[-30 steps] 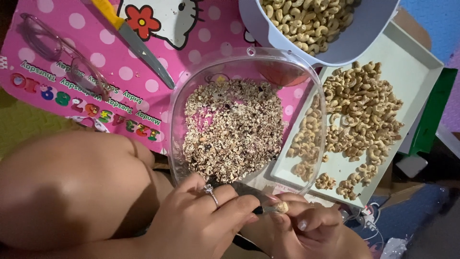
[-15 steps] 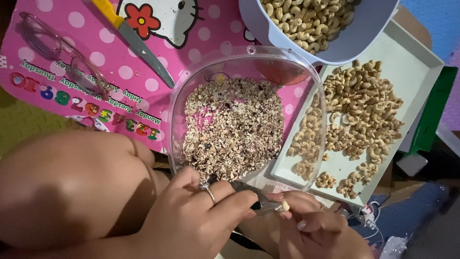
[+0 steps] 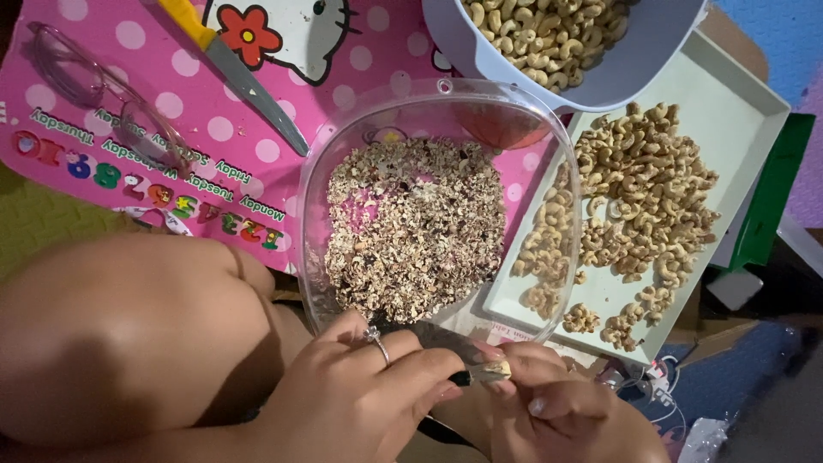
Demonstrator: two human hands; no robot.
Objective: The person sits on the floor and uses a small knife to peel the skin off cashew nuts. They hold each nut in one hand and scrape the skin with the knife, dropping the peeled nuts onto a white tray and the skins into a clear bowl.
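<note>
**Hands close over a nut at the near rim of the clear bowl**

Little has shifted since half a second ago: both hands sit at the same spot below the clear bowl (image 3: 549,154), the right thumb drawn slightly closer to the nut, and everything on the table lies as it did.

The left hand (image 3: 360,394), a ring on one finger, is curled shut around a small knife (image 3: 437,341); only a dark stretch of blade shows, lying against the bowl's near rim, and the handle is hidden inside the fist. The right hand (image 3: 557,407) pinches a pale nut (image 3: 493,370) between thumb and fingertips, touching the blade's tip. Most of the nut is covered by fingers, so its shape is hard to make out, and the right hand is cut off by the bottom edge.

The bowl holds a heap of brown and pale husk flakes (image 3: 411,227). Right of the bowl, touching it, a pale tray (image 3: 754,111) carries peeled nuts (image 3: 634,206). Beyond the bowl, a grey bowl (image 3: 651,60) of nuts overlaps its far rim and is cropped by the top edge. Left of the clear bowl, on a pink dotted mat (image 3: 129,60), lie a yellow-handled knife (image 3: 244,81), its handle cut off at the top, and a pair of clear glasses (image 3: 111,107). A bare knee (image 3: 120,334) fills the space left of the hands.
</note>
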